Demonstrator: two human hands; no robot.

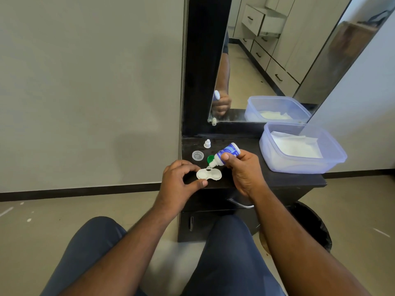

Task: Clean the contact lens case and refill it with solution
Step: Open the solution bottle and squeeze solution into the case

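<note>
Right hand (243,169) grips the solution bottle (226,154), tipped nozzle-down just above the white lens case (209,174). Left hand (179,180) pinches the case's left end on the dark tabletop (277,178). Beyond the bottle lie a green cap (210,159), clear cap (198,155) and bottle cap (207,143).

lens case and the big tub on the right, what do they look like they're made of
Lens case: looks like white opaque moulded plastic, with a smooth, slightly glossy surface and rounded wells. Tub: likely thin translucent plastic, bluish; the white tissue inside shows through its wall. Both are judged by look only.
</note>
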